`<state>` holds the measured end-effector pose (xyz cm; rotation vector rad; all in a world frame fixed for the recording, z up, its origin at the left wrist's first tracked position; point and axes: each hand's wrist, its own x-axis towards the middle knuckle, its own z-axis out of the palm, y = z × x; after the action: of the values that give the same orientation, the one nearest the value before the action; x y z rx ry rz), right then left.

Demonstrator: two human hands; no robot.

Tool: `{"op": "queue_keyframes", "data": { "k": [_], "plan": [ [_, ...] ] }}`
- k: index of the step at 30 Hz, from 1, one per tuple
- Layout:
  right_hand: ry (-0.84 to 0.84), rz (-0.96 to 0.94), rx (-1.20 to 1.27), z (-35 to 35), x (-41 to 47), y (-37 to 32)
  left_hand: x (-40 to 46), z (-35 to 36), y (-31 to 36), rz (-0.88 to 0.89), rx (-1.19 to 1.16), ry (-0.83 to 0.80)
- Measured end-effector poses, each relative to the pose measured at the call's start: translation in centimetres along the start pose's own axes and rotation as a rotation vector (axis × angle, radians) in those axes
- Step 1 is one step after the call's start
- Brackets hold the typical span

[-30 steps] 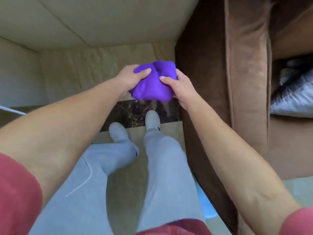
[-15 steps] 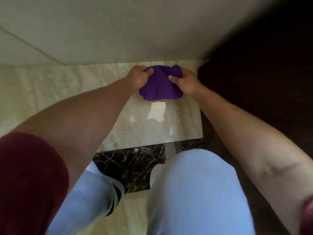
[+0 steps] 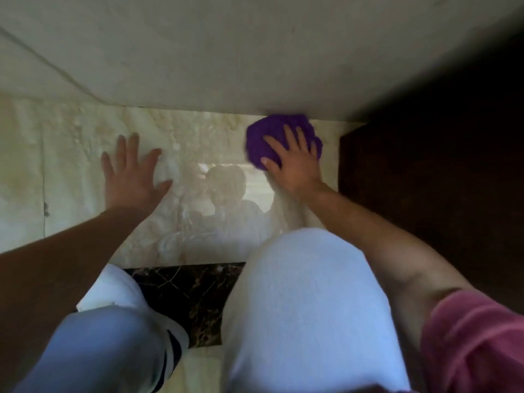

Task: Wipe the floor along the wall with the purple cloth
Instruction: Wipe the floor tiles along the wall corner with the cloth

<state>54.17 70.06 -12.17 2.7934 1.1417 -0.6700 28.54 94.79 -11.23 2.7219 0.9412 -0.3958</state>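
The purple cloth (image 3: 272, 131) lies bunched on the glossy cream floor tile (image 3: 198, 154), right against the base of the pale wall (image 3: 255, 58). My right hand (image 3: 295, 163) presses flat on top of the cloth with fingers spread, covering its near half. My left hand (image 3: 130, 174) rests flat on the bare tile well to the left of the cloth, fingers apart, holding nothing. I am crouched, both knees in light trousers at the bottom of the view.
A dark brown piece of furniture (image 3: 425, 180) stands just right of the cloth, closing off that side. A dark marble strip (image 3: 184, 287) crosses the floor by my feet. Cream tile runs on leftward along the wall.
The cloth went from being held in both hands above the floor to lying on the tile at the wall. My left hand let go and moved left onto the floor.
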Motion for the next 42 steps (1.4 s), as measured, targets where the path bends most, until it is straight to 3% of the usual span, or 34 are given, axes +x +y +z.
{"op": "queue_keyframes", "data": {
  "k": [2,5,9,13,16,18,20,23,25,29,33,35,39,42],
  "plan": [
    [0.036,0.129,-0.045,-0.8,0.3,4.0,-2.6,0.3,-2.3,-0.084,0.001,-0.117],
    [0.083,0.171,-0.050,-1.1,0.0,6.6,-4.8,0.4,-3.9,-0.221,-0.040,-0.283],
    [0.093,0.380,0.116,-0.5,1.6,0.6,-5.0,-0.9,-3.7,-0.295,-0.049,-0.379],
    [0.175,0.178,0.079,1.7,3.3,-9.7,-4.4,-0.6,-3.8,-0.285,-0.067,-0.401],
    [0.226,0.129,0.121,3.4,4.5,-17.5,-4.9,-0.3,-3.5,-0.219,-0.021,-0.418],
    [0.191,-0.104,0.059,3.9,5.0,-21.5,-5.2,-0.5,-3.7,-0.230,-0.030,-0.434],
    [0.171,-0.272,0.014,3.9,6.0,-23.0,-5.1,-0.4,-4.0,-0.241,-0.020,-0.433],
    [0.192,-0.319,0.035,3.5,6.1,-20.6,-5.5,-0.3,-6.4,-0.274,-0.017,-0.379],
    [0.210,-0.261,0.038,3.5,4.9,-15.8,-6.8,-0.3,-9.9,-0.359,0.002,-0.324],
    [0.221,0.034,0.001,2.4,2.7,-6.1,-9.3,0.1,-16.0,-0.420,-0.060,-0.267],
    [0.321,0.238,0.057,3.5,3.7,-10.9,-9.3,1.4,-15.7,-0.416,-0.178,-0.317],
    [0.338,0.126,0.056,4.5,4.5,-16.3,-9.4,1.8,-16.0,-0.407,-0.192,-0.299],
    [0.309,-0.359,-0.013,5.3,7.6,-27.5,-11.2,0.7,-17.8,-0.337,-0.202,-0.277],
    [0.226,-0.632,-0.082,4.7,10.4,-34.0,-14.7,0.2,-20.2,-0.443,-0.222,-0.304]
  ]
}}
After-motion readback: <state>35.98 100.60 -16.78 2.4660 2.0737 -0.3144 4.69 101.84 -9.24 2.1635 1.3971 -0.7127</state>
